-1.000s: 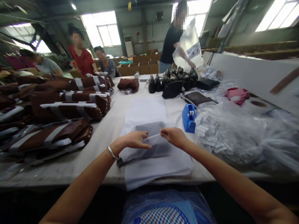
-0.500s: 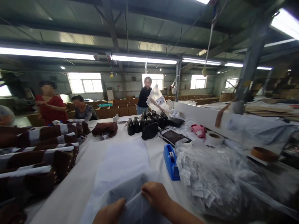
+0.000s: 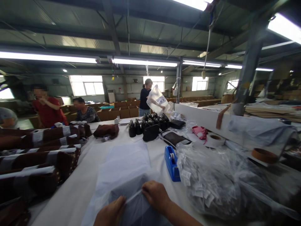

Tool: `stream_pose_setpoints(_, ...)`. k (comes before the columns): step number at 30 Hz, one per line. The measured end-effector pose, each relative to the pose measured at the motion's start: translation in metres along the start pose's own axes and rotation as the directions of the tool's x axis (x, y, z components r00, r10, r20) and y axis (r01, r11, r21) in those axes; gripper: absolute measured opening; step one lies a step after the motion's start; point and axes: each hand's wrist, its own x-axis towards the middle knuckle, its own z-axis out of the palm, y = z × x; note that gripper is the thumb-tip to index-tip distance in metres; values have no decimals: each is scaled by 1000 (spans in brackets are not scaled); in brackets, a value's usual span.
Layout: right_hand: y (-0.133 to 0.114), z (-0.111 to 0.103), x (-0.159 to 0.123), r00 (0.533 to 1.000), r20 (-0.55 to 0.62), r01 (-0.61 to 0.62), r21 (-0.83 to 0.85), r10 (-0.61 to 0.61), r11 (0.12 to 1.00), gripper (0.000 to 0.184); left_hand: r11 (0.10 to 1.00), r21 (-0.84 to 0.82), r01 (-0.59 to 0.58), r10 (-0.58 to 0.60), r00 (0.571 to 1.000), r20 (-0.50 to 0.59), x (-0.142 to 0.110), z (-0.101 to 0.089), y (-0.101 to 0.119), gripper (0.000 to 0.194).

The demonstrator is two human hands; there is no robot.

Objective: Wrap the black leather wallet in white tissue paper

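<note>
At the bottom of the view both my hands pinch the top edge of a thin white wrapping sheet (image 3: pixel 124 169) folded over a dark flat item (image 3: pixel 136 207). My left hand (image 3: pixel 110 213) grips the fold at lower left, fingers closed. My right hand (image 3: pixel 156 196) presses and pinches the same fold from the right. A narrow white strip runs between the two hands. The wrapped item lies on the white table (image 3: pixel 84 157) close to me.
A blue tape dispenser (image 3: pixel 172 163) stands right of the sheet, beside a clear bag of small white tags (image 3: pixel 211 185). Brown wrapped bags (image 3: pixel 42 157) are stacked on the left. Black shoes (image 3: pixel 150 125) and tape rolls (image 3: pixel 215 139) lie farther back. Other people work at the far end.
The camera has tilted up, so the hands sank to the bottom edge. Both hands keep their hold on the fold of the wrapping sheet.
</note>
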Motion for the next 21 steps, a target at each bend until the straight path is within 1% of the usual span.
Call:
stream_pose_setpoints(5,2,0,2,999,-37,-12,39,13,999,7,993,95,63,-69,996,62,5,-6,11,24)
stream_pose_setpoints(10,13,-6,0,996,-68,-54,74,59,996,7,980,171,101,-111,993,46,3,-17,25,23)
stream_pose_setpoints(12,20,-9,0,995,-81,-51,103,60,993,8,974,199,112,-122,992,35,3,-21,29,22)
stream_pose_setpoints(18,45,-9,5,993,-52,-91,199,104,976,17,972,176,153,-159,987,18,7,-25,30,17)
stream_pose_setpoints(21,42,-13,4,990,-87,-94,193,112,977,23,979,129,161,-163,987,8,9,-28,27,13)
